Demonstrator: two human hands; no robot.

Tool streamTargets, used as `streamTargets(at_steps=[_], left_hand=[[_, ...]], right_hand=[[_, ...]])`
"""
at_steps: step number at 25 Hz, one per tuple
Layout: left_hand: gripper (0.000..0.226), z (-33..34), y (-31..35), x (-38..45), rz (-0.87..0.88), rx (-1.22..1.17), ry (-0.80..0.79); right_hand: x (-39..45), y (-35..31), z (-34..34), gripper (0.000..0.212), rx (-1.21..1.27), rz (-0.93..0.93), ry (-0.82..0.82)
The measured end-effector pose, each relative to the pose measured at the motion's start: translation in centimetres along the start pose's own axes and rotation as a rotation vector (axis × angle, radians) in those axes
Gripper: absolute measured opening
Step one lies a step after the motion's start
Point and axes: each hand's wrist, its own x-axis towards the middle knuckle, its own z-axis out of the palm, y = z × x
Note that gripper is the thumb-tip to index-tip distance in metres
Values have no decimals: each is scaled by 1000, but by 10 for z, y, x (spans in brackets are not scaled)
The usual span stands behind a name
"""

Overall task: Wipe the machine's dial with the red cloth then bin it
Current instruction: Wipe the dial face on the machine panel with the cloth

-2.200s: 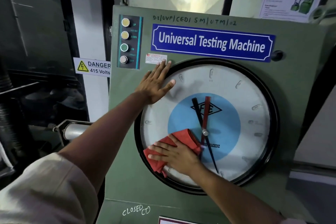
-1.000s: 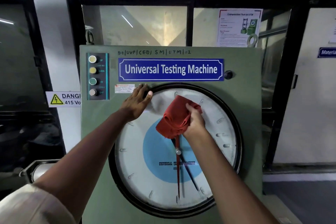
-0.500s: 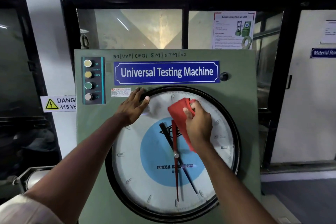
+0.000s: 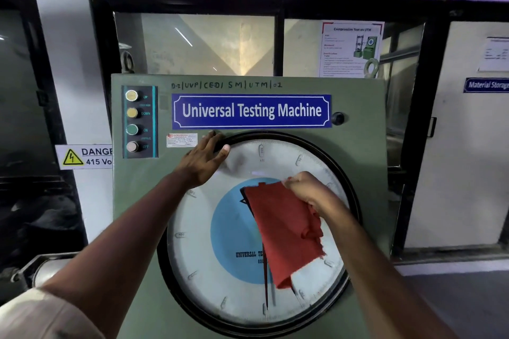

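Observation:
The green machine carries a large round dial with a white face, a blue centre and a black rim. My right hand is closed on the top corner of the red cloth, which hangs loose in front of the dial's centre and hides most of the pointers. My left hand lies flat, fingers spread, on the dial's upper left rim. No bin is in view.
A column of push buttons sits on the panel's upper left, and a blue nameplate above the dial. A 415-volt danger sign is on the wall at left. Black-framed windows stand behind; a white door is at right.
My right hand has come off the top of the dial and moved right and down. The cloth was bunched against the glass and now hangs open. My left hand has stayed put.

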Motion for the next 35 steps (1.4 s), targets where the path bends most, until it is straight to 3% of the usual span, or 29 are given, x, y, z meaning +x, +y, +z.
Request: streamTargets(at_steps=[6,11,13,15,18,20,22,25,27,29,31,33,35], left_hand=[[91,-1,3,-4,-2,5,-11],[95,-3,4,-5,-6,5,-15],[95,-3,4,-5,-3,7,-13],[93,-5,4,-6,2,12,-10],[90,-6,4,-6,5,36,-14],[92,-8,4,-8,-2,39,-25],[93,-9,5,-8,-5,36,-26],[85,-10,8,-8,0,32,-13],[82,-10,9,-8,1,30,-9],[82,-11,9,-8,-6,24,-12],[83,-12,8,-8,-14,21,-17],[88,-12,8,-9,-24,18,-19],[94,-12,9,-9,-25,10,-20]], right_hand=[[-12,-18,1,31,-652,-94,254],[-6,-16,-7,37,-524,-35,252],[-4,-9,-8,45,-500,5,104],[-5,0,-8,70,-639,75,-171],[-9,21,-11,109,-976,391,-603],[-10,33,-17,108,-1071,469,-720],[-7,38,-25,88,-939,360,-737],[1,33,-37,40,-315,170,-506],[9,27,-34,39,175,118,-245],[17,16,-20,41,497,61,16],[20,3,0,36,503,-65,306],[25,-7,17,39,223,-165,554],[25,-13,31,45,-75,-140,641]])
